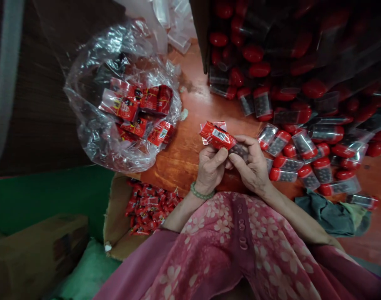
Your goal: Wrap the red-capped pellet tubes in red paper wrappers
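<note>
In front of my chest, my left hand (210,168) pinches a red printed sleeve (218,134) with a barcode label, thumb on top. My right hand (252,164) grips a small clear container of dark balls (240,153); its left end runs into the sleeve. How far the sleeve covers it is hidden by my fingers. Behind the held sleeve shows a pale and red edge, perhaps of another sleeve. Several similar loose containers with red caps (304,143) lie right of my right hand. An open clear plastic bag (93,141) holds flat red sleeves (161,133) to the left.
Below left, a cardboard box (117,216) holds many red-wrapped pieces (151,204). A large heap of red-capped containers (261,68) fills the upper right. Dark cloth (323,212) lies at the right on the orange-brown tabletop (196,83). Clear plastic pieces (179,39) sit at the back.
</note>
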{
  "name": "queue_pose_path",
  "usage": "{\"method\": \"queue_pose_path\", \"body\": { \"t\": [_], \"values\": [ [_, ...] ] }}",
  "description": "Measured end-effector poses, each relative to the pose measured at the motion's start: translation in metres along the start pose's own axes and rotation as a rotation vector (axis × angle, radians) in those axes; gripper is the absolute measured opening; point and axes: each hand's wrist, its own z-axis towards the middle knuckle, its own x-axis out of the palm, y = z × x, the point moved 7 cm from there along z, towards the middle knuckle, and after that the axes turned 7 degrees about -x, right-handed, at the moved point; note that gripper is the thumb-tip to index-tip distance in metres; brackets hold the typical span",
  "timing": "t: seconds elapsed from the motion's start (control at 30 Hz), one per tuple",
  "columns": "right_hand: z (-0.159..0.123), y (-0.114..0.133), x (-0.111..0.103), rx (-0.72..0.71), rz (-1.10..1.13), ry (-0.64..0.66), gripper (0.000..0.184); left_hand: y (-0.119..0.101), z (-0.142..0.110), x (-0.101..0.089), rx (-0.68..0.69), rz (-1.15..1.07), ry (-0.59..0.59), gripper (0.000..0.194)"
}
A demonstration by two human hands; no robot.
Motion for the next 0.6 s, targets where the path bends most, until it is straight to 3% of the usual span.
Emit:
{"method": "queue_pose_path", "body": {
  "t": [0.23,0.37,0.6],
  "values": [
    [-0.007,-0.003,-0.001,0.010,0.025,-0.174,0.037,-0.001,0.000,0.004,-0.065,-0.007,0.031,0.050],
    [-0.009,-0.005,0.006,-0.012,0.046,-0.152,0.038,-0.004,0.001,0.002,-0.071,-0.039,0.042,0.045],
    [-0.005,-0.002,0.002,-0.065,-0.152,-0.127,0.037,-0.006,0.005,-0.003,-0.013,-0.029,-0.022,0.045]
  ]
}}
